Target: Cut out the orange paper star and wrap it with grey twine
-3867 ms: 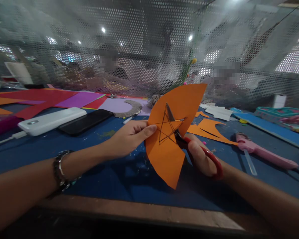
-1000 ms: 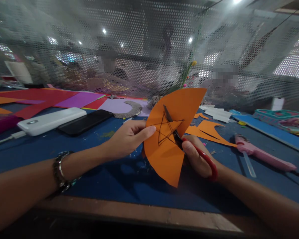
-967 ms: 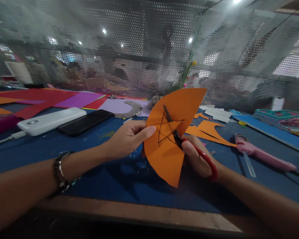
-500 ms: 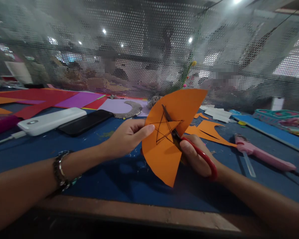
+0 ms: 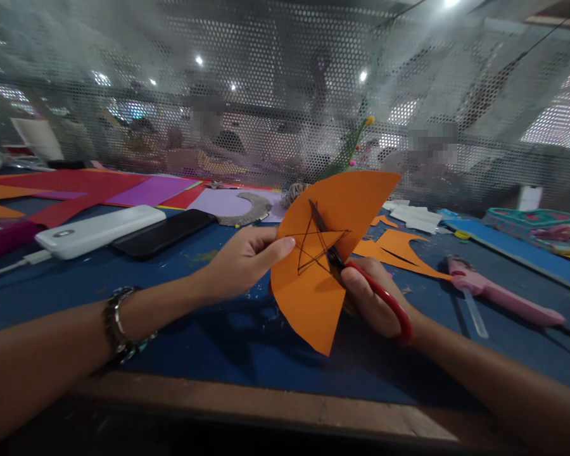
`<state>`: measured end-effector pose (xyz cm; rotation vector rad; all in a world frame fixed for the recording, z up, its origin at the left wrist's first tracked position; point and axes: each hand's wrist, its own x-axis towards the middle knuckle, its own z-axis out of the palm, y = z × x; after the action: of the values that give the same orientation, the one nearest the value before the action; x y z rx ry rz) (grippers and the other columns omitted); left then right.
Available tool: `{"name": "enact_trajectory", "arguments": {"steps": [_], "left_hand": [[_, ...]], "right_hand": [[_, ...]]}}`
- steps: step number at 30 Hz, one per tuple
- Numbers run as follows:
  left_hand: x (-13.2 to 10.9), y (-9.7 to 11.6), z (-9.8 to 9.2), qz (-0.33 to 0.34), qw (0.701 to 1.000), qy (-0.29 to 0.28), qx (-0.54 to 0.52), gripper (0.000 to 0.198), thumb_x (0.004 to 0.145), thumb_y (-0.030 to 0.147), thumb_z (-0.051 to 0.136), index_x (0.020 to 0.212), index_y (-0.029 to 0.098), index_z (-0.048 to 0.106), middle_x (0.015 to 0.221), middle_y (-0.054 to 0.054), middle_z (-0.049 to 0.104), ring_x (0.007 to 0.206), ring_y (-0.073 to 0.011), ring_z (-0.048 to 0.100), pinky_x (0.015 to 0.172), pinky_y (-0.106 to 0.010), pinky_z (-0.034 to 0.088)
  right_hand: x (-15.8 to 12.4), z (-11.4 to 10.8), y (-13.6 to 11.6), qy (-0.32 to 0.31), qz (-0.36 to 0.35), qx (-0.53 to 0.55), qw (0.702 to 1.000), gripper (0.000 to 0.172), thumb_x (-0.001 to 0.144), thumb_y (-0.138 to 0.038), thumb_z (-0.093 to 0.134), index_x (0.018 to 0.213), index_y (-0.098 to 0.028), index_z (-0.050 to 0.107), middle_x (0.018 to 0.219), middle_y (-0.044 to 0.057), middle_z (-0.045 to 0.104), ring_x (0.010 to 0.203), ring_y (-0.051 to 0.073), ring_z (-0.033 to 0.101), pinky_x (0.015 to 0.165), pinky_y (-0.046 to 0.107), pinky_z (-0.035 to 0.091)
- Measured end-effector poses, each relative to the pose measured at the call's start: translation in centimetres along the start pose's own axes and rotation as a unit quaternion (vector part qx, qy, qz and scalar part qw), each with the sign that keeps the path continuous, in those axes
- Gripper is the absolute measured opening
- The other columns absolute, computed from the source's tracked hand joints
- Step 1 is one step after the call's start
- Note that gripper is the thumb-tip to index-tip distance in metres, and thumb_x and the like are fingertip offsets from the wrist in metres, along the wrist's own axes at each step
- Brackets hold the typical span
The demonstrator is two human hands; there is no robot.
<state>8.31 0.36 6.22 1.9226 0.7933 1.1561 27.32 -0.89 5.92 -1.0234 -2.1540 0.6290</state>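
Note:
Between thumb and fingers, my left hand (image 5: 251,263) pinches the left edge of a rounded sheet of orange paper (image 5: 308,310), held up above the table. A five-pointed star is drawn on the sheet in dark lines. From the right, my right hand (image 5: 377,297) grips red-handled scissors (image 5: 382,294). One dark blade lies over the front of the paper, along a line of the star; the other is hidden behind the sheet. A cut gap opens in the paper's right side, by the star's right point.
A pink hot glue gun (image 5: 503,297) and orange paper scraps (image 5: 394,247) lie on the right. To the left are a black phone (image 5: 164,234), a white power bank (image 5: 99,231) and coloured sheets (image 5: 76,183). A perforated screen (image 5: 266,82) stands behind; the blue table (image 5: 180,348) has a wooden front edge.
Very little differs. The upper right tip of the orange paper has shifted slightly to the right, while both hands and the scissors stay almost in place.

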Motion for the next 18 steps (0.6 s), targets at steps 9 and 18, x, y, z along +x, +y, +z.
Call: {"name": "enact_trajectory", "arguments": {"steps": [9,18], "left_hand": [[0.04,-0.14,0.05,-0.005,1.000,0.001,-0.016,0.025,0.078,0.028,0.045,0.071,0.013,0.064,0.065,0.001,0.064,0.059,-0.0088,0.054,0.053,-0.015,0.043],[0.15,0.08,0.03,0.000,0.999,0.017,-0.039,0.023,0.078,0.027,0.047,0.079,0.013,0.065,0.070,0.000,0.067,0.069,-0.0126,0.061,0.061,-0.017,0.048]], "right_hand": [[-0.10,0.13,0.39,0.005,0.017,-0.006,1.000,0.057,0.073,-0.073,0.024,0.049,-0.021,0.027,0.040,-0.004,0.030,0.037,0.005,0.027,0.034,0.021,0.021],[0.07,-0.02,0.02,0.006,0.045,-0.030,0.999,0.062,0.067,-0.080,0.020,0.048,-0.021,0.024,0.041,-0.004,0.028,0.037,0.005,0.026,0.036,0.021,0.021]]}}
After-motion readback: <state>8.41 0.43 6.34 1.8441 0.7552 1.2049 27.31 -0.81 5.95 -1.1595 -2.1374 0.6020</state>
